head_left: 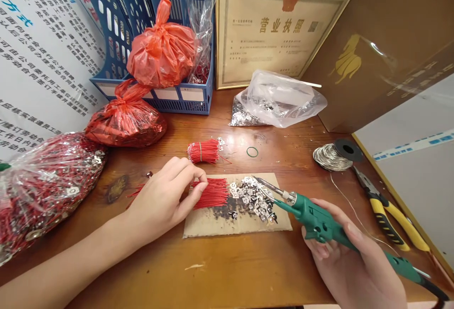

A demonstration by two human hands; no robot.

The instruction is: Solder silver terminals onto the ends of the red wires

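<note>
My right hand (354,257) is wrapped round a green soldering iron (321,219) with a thin feed tube beside its metal barrel. Its tip reaches over a heap of small round metal contacts (258,200) on a piece of cardboard (213,226). On the left of the cardboard lies a row of cut red wires (214,192). My left hand (170,191) hovers over the near end of these wires, thumb and forefinger pinched together; whatever is between the fingertips is too small to make out. One loose contact (233,215) sits apart from the heap.
Behind the cardboard lie a banded bundle of red wires (204,151) and a green rubber band (252,151). A solder spool (333,155) and pliers (386,214) lie right. Filled bags (126,120) crowd the left; an open plastic bag (280,101) lies behind.
</note>
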